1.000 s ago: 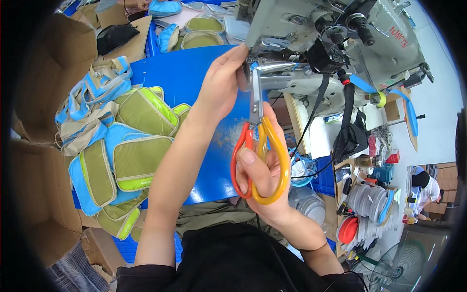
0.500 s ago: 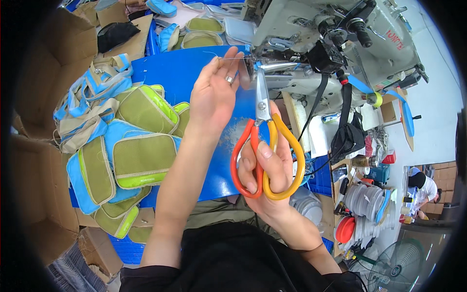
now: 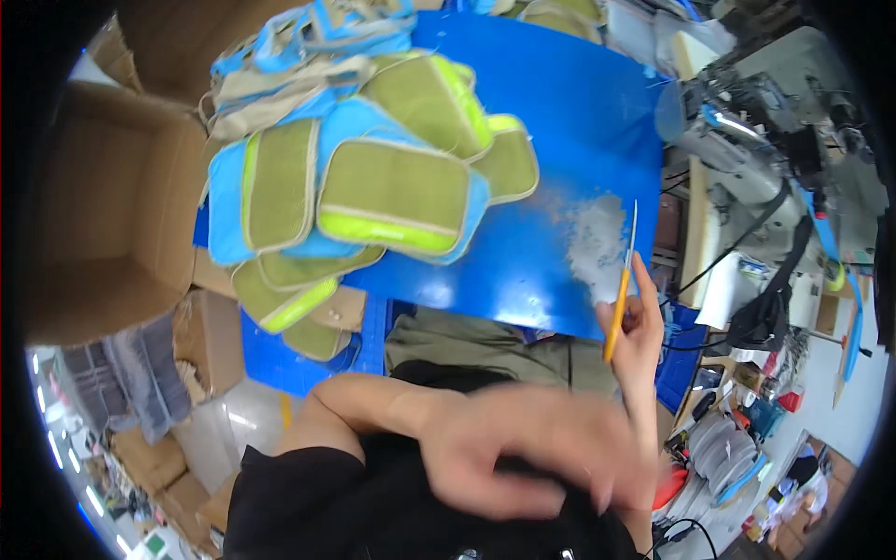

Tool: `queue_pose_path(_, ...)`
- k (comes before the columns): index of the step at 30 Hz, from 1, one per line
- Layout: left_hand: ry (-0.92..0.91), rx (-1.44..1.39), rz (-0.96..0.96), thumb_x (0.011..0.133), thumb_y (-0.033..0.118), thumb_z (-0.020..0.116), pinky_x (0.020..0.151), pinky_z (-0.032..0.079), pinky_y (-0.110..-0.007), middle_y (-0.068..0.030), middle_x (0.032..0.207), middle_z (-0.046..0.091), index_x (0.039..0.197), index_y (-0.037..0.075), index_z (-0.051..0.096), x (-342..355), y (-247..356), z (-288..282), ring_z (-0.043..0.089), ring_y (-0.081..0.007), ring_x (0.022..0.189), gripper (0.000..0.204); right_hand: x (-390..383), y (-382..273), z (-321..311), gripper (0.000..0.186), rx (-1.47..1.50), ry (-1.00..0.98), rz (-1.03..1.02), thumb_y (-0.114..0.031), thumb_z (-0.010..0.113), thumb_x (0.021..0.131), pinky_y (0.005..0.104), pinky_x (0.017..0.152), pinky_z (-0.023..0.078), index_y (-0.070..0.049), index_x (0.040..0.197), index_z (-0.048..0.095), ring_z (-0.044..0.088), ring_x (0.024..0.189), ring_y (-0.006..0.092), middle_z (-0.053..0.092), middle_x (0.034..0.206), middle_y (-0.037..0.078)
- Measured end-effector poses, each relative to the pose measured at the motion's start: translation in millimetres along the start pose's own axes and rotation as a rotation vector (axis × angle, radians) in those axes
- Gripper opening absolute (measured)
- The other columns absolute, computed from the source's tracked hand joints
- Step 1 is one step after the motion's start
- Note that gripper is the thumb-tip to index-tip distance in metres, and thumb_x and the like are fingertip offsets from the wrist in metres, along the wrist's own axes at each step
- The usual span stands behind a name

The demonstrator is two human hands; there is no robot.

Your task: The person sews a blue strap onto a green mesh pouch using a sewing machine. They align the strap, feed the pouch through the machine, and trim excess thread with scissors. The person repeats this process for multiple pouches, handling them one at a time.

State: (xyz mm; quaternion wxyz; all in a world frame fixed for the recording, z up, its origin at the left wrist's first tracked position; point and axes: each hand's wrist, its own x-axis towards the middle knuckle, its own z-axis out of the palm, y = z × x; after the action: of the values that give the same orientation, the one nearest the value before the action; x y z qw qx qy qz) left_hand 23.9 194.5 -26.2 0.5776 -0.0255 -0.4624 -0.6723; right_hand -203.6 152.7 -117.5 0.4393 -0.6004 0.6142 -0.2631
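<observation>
Two changes: left hand (image 3: 532,443) moved from sewing machine (image 3: 751,177) to in front of black shirt (image 3: 373,499), blurred, thumb spread from fingers; scissors (image 3: 621,299) now edge-on. Right hand (image 3: 641,338) fingers grip the orange handle, blades beyond fingertips, near blue surface (image 3: 579,112) right edge.

This is plainly a sewing workshop; a sewing machine (image 3: 789,79) crowds the right side of a blue tabletop (image 3: 523,79); stitched green-and-blue fabric pouches (image 3: 392,187) lie heaped over its left part; orange-handled scissors (image 3: 618,308) are out near its edge; an open cardboard carton (image 3: 168,187) gapes beside me; pale reels (image 3: 723,450) stack up opposite; another person (image 3: 812,483) shows farther off.
</observation>
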Motion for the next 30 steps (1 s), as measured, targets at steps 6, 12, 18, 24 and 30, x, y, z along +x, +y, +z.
queue_pose_path(6,-0.170,0.033,0.396,0.108,0.017,0.050,0.088,0.058,-0.041,-0.0359,0.137,0.057,0.126,0.011,0.071,-10,-19,36,0.066,-0.0408,0.110,0.029,32,42,21,0.068,-0.400,0.025,-0.368,-0.002,0.075,0.086,0.0371,0.086,0.054,-0.009,0.149,0.053,0.066,0.098,0.0291,0.067,0.118,0.018)
queue_pose_path(12,-0.271,0.677,0.126,0.094,0.012,0.067,0.086,0.057,-0.042,-0.0271,0.119,0.068,0.106,0.006,0.073,-9,45,-12,0.069,-0.0376,0.109,0.015,18,52,16,0.044,-0.331,0.027,-0.333,-0.004,0.074,0.088,0.0400,0.094,0.051,-0.009,0.131,0.069,0.060,0.112,0.0322,0.058,0.127,0.017)
queue_pose_path(18,0.487,2.261,-0.242,0.082,0.027,0.079,0.088,0.054,-0.047,-0.0126,0.112,0.070,0.109,0.012,0.073,-60,119,-202,0.067,-0.0355,0.105,0.031,1,67,11,0.037,-0.202,0.080,-0.320,-0.005,0.072,0.091,0.0404,0.101,0.048,-0.006,0.128,0.070,0.058,0.119,0.0319,0.057,0.131,0.017)
queue_pose_path(24,0.775,2.431,-0.609,0.087,0.027,0.075,0.082,0.054,-0.046,-0.0129,0.101,0.071,0.098,0.011,0.074,-53,212,-265,0.069,-0.0345,0.096,0.020,-12,55,3,0.037,-0.087,0.104,-0.292,-0.004,0.072,0.091,0.0339,0.091,0.050,-0.005,0.128,0.069,0.063,0.105,0.0238,0.061,0.129,0.014)
queue_pose_path(30,0.837,2.309,0.106,0.096,0.023,0.071,0.067,0.050,-0.032,-0.0031,0.079,0.065,0.088,0.007,0.068,-2,318,-228,0.062,-0.0147,0.073,0.018,-26,26,-20,0.033,0.395,0.108,-0.324,-0.013,0.065,0.101,0.0315,0.095,0.049,0.001,0.131,0.064,0.058,0.111,0.0165,0.060,0.128,0.009)
